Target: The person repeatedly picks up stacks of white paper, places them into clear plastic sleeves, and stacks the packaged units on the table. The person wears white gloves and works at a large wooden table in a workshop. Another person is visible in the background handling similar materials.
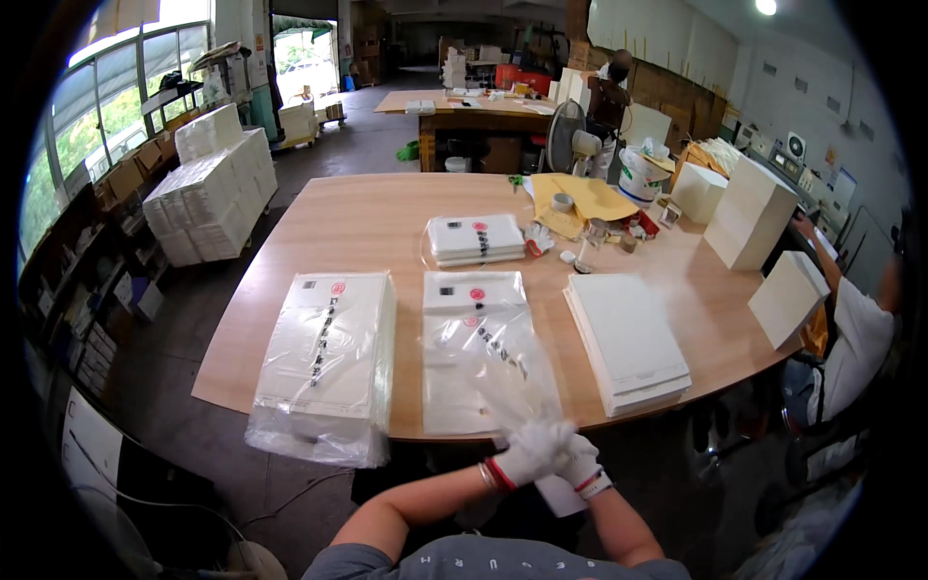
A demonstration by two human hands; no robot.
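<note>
Left hand (532, 452), right hand (581, 462): gloved, close together by plastic's (452, 372) near edge; blurred, grips unclear.
Plastic: central, seemingly for access.
Paper (628, 329): stacked rightward, likely for reach.

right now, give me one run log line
hands: gloved, together by table's near edge | ahead: printed plastic bag | left side: bagged paper stack | right side: bare paper stack

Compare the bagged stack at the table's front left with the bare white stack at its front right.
The bagged stack is in clear plastic; the bare stack is uncovered. The bagged stack shows a round red mark and bold dark print; the bare stack's top shows neither. Both are rectangular, mainly white and lying on the wooden table.
</note>
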